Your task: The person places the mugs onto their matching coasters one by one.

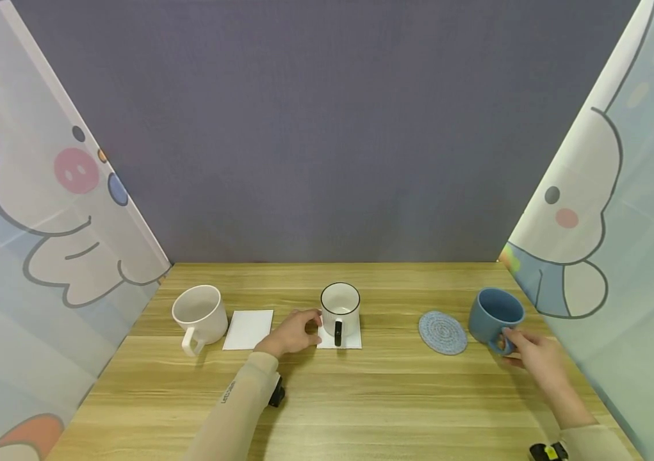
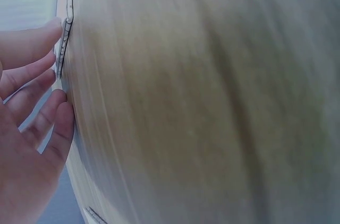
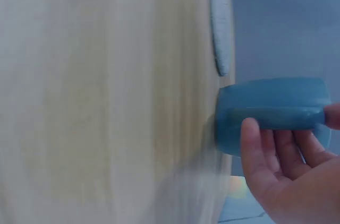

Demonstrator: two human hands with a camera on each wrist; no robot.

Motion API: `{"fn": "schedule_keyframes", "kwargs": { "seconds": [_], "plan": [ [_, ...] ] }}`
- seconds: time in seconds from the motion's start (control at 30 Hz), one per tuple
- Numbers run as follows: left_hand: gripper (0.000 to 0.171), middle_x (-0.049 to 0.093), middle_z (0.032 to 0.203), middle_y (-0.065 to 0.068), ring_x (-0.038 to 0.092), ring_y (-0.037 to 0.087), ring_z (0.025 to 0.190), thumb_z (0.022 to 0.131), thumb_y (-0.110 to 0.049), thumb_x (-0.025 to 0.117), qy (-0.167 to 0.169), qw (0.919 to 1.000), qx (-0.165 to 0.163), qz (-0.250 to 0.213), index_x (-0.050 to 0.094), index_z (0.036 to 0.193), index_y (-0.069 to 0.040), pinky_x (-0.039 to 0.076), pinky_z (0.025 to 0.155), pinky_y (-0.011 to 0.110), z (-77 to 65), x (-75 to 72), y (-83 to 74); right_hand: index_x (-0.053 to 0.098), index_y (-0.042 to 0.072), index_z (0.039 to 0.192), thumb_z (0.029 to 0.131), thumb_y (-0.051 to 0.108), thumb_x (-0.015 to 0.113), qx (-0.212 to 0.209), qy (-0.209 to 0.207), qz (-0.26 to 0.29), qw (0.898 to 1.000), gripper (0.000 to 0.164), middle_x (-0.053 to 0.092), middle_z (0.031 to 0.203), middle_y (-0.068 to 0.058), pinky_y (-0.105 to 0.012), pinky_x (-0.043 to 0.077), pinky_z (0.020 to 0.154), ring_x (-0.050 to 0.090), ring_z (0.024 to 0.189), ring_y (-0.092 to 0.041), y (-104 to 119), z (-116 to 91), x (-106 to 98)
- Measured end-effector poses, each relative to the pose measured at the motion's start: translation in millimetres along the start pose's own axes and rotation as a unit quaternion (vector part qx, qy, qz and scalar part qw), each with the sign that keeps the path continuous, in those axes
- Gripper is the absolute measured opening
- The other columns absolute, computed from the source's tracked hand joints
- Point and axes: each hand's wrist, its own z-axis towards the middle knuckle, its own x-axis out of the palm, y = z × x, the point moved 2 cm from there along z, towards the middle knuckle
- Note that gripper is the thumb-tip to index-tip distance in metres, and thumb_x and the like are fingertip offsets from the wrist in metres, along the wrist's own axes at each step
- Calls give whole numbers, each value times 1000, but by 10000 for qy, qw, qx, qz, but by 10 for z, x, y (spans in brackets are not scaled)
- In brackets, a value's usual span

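A white mug with a black rim and black handle (image 1: 341,307) stands on a white square coaster (image 1: 352,342). My left hand (image 1: 294,333) is at that coaster's left side, thumb and fingertips apart right at its edge; the left wrist view shows the fingers loosely bent there. On the right, my right hand (image 1: 536,358) holds a blue mug (image 1: 485,320) by its handle, which points toward me. In the right wrist view, thumb and fingers close around the handle (image 3: 281,118). Left of the blue mug lies a round woven blue-grey coaster (image 1: 442,333).
At the left stands a wide off-white mug (image 1: 202,317), its handle toward me. A second white square coaster (image 1: 248,330) lies beside it. A dark grey panel (image 1: 327,128) rises behind the wooden table (image 1: 361,403), and printed cartoon curtains (image 1: 609,211) hang at both sides.
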Motion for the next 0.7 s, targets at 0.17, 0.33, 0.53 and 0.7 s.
{"fn": "schedule_keyframes", "kwargs": {
  "seconds": [0.17, 0.33, 0.53, 0.7],
  "plan": [
    [21, 56, 147, 7, 48, 35, 132, 88, -14, 78, -8, 10000, 8, 14, 62, 101, -17, 38, 112, 52, 6, 15, 16, 62, -19, 109, 108, 22, 50, -168, 90, 677, 9975, 43, 67, 89, 4, -29, 61, 74, 65, 83, -1, -73, 16, 29],
    [22, 56, 147, 6, 48, 35, 132, 87, -15, 78, -3, 10000, 26, 50, 62, 102, -17, 38, 111, 53, 7, 14, 15, 66, -14, 98, 107, 17, 54, -290, 178, 1181, 9924, 35, 66, 87, -1, -29, 60, 72, 66, 82, -7, -119, 35, 24],
    [21, 56, 147, 6, 49, 34, 130, 87, -15, 78, -8, 10000, -14, 19, 63, 101, -17, 39, 111, 52, 3, 10, 13, 62, -20, 101, 108, 19, 51, -602, 296, 737, 9950, 41, 64, 90, -4, -30, 60, 73, 65, 82, -8, -122, 44, 9],
    [21, 56, 147, 7, 49, 34, 129, 87, -14, 78, -6, 10000, 9, 13, 63, 102, -15, 39, 110, 53, -5, 6, 7, 60, -20, 99, 110, 19, 47, -659, 361, 468, 9961, 43, 61, 89, -5, -29, 60, 74, 63, 81, -8, -105, 45, -15]
  ]
}}
